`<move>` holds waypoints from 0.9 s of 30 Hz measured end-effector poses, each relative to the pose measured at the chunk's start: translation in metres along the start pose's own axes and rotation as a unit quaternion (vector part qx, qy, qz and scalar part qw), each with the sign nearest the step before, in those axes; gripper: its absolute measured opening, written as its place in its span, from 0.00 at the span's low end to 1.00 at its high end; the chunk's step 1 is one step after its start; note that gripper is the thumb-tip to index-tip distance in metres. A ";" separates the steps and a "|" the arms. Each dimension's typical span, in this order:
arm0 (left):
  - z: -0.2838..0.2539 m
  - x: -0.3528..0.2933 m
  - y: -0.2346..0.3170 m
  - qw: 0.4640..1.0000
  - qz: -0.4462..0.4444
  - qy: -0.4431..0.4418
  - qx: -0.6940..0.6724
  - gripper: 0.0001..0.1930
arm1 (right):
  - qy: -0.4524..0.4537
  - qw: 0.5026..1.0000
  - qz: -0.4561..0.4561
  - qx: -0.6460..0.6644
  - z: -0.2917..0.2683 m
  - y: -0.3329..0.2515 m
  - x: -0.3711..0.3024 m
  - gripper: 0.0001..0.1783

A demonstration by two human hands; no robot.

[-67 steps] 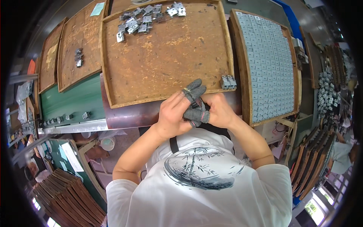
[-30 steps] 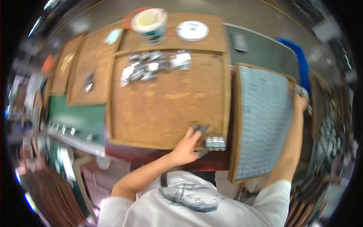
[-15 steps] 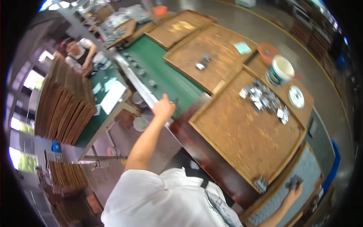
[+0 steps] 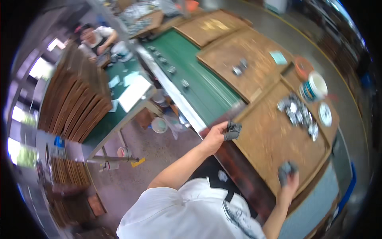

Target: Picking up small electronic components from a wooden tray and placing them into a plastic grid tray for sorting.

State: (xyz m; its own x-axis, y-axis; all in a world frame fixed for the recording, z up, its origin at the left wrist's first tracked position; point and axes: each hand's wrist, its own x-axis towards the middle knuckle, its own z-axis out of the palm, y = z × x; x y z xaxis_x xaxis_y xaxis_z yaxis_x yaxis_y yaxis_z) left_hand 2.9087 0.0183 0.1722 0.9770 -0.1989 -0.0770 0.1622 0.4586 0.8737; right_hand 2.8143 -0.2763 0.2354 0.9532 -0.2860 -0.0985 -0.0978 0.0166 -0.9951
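My left hand (image 4: 215, 138) grips a dark grey metal part (image 4: 233, 130) between thumb and fingers. It is beside the left edge of the near wooden tray (image 4: 256, 135), over the dark red-brown strip along it. Over the same tray's near right part, my right hand (image 4: 290, 186) is closed on another dark grey part (image 4: 285, 173), slightly blurred. The exact shape of both parts is hard to make out. A cluster of shiny silver metal parts (image 4: 296, 113) lies toward the tray's far right side.
Several small metal parts (image 4: 171, 70) are lined up on the green conveyor belt (image 4: 199, 89). Another wooden tray (image 4: 227, 51) holds two parts. A white bucket (image 4: 314, 87) and orange basin (image 4: 304, 68) stand at right. At left, a person (image 4: 97, 40) works behind stacked wooden boards (image 4: 71, 99).
My left hand has come back from the belt to the tray's edge with a dark part. My right hand has moved its part inward from over the grey surface. The view has shifted.
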 end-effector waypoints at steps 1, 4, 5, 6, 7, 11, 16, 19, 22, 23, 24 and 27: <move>0.009 -0.003 0.001 0.996 0.030 -0.021 0.081 0.19 | -0.014 0.999 0.009 0.036 0.015 -0.006 0.001 0.19; 0.044 -0.024 0.028 0.997 -0.026 -0.010 0.074 0.19 | -0.111 0.989 -0.027 -0.092 0.039 -0.028 -0.001 0.17; 0.052 -0.025 0.032 0.998 0.003 -0.038 0.049 0.20 | -0.146 0.970 -0.060 -0.183 0.038 -0.028 0.000 0.17; 0.057 -0.027 0.035 0.996 0.002 -0.071 0.051 0.21 | -0.132 0.951 -0.135 -0.246 0.041 -0.036 -0.001 0.17; 0.060 -0.026 0.038 0.993 0.008 -0.102 0.053 0.22 | -0.122 0.919 -0.212 -0.309 0.045 -0.044 0.000 0.17; 0.085 -0.026 0.031 0.982 -0.029 -0.160 0.094 0.21 | -0.096 0.921 -0.210 -0.312 0.030 -0.046 -0.009 0.18; 0.110 -0.027 0.023 0.971 -0.026 -0.204 0.119 0.21 | -0.068 0.903 -0.253 -0.341 0.014 -0.037 -0.011 0.16; 0.123 -0.039 0.016 0.963 0.007 -0.184 0.196 0.22 | -0.057 0.876 -0.294 -0.378 0.015 -0.030 -0.013 0.14; 0.131 -0.043 0.009 0.934 0.056 -0.152 0.319 0.29 | -0.033 0.849 -0.322 -0.418 0.018 -0.020 -0.013 0.13; 0.134 -0.042 0.012 0.905 0.068 -0.155 0.389 0.30 | -0.019 0.841 -0.317 -0.438 0.019 -0.015 -0.013 0.14; 0.135 -0.044 0.003 0.898 0.090 -0.162 0.400 0.35 | -0.002 0.837 -0.314 -0.448 0.020 -0.010 -0.013 0.14; 0.146 -0.050 -0.009 0.859 0.202 -0.157 0.443 0.42 | 0.009 0.855 -0.275 -0.439 0.021 0.000 -0.018 0.14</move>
State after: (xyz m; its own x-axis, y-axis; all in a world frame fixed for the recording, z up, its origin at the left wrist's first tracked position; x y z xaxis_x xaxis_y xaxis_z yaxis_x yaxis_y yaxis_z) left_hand 2.8384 -0.1028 0.2383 0.8208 -0.4666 0.3294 -0.4858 -0.2669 0.8323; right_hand 2.8030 -0.2511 0.2369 0.9204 -0.0338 0.3896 0.1790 -0.8493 -0.4966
